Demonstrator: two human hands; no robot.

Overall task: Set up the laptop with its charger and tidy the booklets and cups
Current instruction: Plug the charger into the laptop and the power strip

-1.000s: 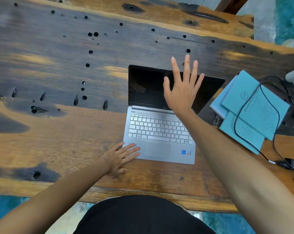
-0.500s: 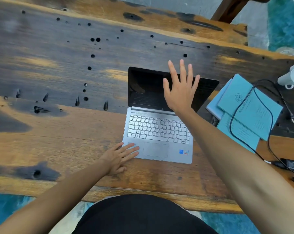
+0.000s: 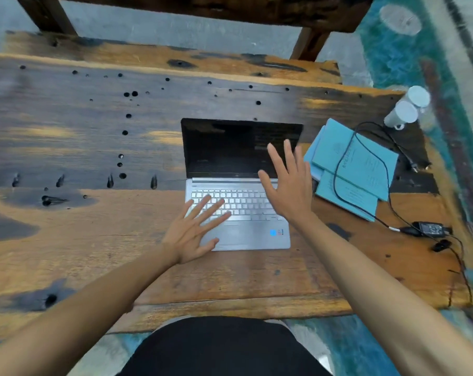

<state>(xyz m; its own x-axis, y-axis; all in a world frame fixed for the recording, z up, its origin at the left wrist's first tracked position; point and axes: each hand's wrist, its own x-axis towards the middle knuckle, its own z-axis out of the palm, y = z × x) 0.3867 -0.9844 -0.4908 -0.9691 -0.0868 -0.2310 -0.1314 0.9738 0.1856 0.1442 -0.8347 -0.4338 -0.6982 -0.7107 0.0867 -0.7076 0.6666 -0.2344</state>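
Note:
A silver laptop lies open on the wooden table, its screen dark. My left hand hovers with spread fingers over the keyboard's left side and palm rest. My right hand is open too, raised above the laptop's right edge. Neither hand holds anything. To the right lie light blue booklets in a loose overlapping pile. The black charger cable loops across them to the charger brick near the right edge. Two white cups lie on their sides at the far right.
The table top is dark-stained, with many small holes at the left and back. A wooden bench stands beyond the far edge. Teal flooring shows at the right and below the near edge.
My left hand has lifted off the table and moved up over the keyboard. My right hand has drawn back from the screen toward the laptop's right side. The view has tilted, showing more of the table.

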